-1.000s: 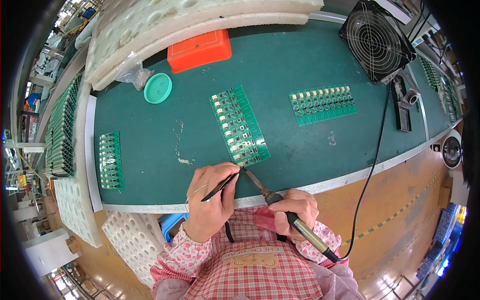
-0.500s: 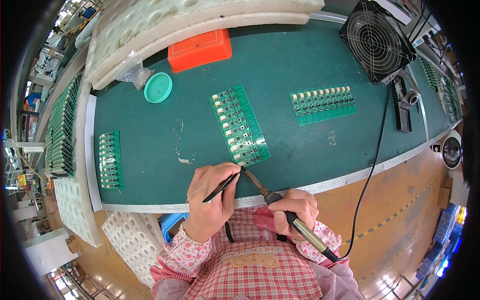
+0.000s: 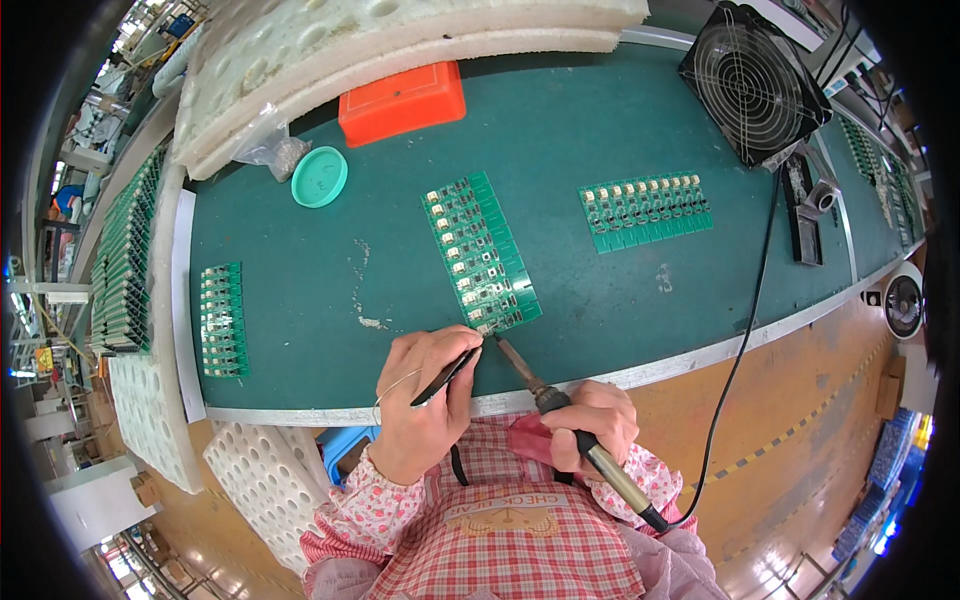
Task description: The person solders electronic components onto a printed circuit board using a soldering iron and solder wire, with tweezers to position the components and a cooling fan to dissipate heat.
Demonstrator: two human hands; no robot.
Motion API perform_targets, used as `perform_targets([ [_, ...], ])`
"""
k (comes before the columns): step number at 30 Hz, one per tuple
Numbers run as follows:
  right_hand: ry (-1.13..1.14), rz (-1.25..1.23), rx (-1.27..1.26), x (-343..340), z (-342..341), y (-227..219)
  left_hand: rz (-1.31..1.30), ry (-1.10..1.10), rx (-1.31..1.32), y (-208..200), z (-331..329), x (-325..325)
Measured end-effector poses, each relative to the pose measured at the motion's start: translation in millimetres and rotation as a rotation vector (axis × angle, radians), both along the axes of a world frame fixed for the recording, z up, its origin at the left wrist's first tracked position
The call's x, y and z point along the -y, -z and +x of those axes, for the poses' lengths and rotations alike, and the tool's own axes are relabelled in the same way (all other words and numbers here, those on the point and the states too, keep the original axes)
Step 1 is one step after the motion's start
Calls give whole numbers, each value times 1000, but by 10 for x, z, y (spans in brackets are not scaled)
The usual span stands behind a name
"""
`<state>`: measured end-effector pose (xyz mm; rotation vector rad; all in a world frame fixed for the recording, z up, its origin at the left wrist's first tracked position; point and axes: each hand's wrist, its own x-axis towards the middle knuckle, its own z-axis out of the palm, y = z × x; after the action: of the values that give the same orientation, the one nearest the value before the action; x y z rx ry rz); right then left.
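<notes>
My left hand pinches a pair of black tweezers at the lower end of a green circuit board panel. A thin pale wire curves out beside that hand's fingers. In my right hand is a soldering iron with a black and gold handle, its tip slanting up to the board's bottom edge. The tips of both tools are close together there; whether they touch the board is too small to tell. A row of white connectors runs along the panel's left side.
Another panel lies to the right, a third at far left. At the back are a red-orange box, a teal lid and white foam. A black fan and iron stand stand right, near the iron's cord.
The soldering iron's tip has shifted slightly right, away from the tweezers' tip. My left hand has stayed nearly in place, and the panels lie as before.
</notes>
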<state>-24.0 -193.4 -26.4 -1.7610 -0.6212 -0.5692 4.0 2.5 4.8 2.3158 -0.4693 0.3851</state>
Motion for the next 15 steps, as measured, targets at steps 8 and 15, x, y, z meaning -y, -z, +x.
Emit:
perform_targets([
  [8, 38, 67, -10, 60, -55, 55, 7, -14, 7, 8, 1, 13],
  [15, 44, 54, -17, 87, -92, 67, -8, -18, 14, 14, -7, 12],
])
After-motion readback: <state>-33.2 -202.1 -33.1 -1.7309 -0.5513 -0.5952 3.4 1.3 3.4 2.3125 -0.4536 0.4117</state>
